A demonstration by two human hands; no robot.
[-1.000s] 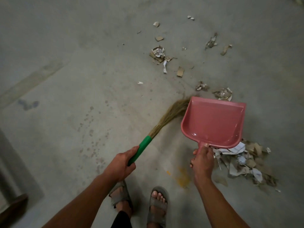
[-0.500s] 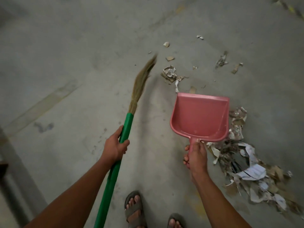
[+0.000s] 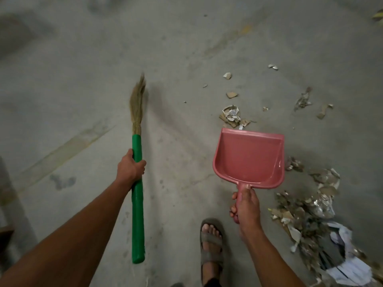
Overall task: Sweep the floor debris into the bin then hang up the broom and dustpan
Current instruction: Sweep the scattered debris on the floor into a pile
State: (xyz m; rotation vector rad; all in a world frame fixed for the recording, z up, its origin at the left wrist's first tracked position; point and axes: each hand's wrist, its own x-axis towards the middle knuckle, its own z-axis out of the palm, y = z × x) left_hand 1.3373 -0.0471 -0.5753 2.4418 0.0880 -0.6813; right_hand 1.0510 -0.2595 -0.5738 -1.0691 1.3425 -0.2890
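Note:
My left hand [image 3: 130,167] grips the green handle of the broom [image 3: 137,204], which points straight ahead with its straw bristles off to the left of the debris. My right hand [image 3: 245,206] holds the pink dustpan [image 3: 249,159] by its handle; the pan looks empty and is raised above the floor. A big heap of paper and cardboard scraps [image 3: 310,216] lies right of the pan. A smaller crumpled clump [image 3: 232,116] sits just beyond the pan's front lip. Loose bits [image 3: 303,100] are scattered farther out. No bin is in view.
The floor is bare grey concrete [image 3: 83,69] with stains. My sandalled foot [image 3: 211,245] stands below the dustpan, close to the heap. A dark object [image 3: 6,235] shows at the left edge.
The broom has swung from beside the dustpan out to the left and now points straight ahead. The dustpan moved right, and the view shifted so the heap sits lower right.

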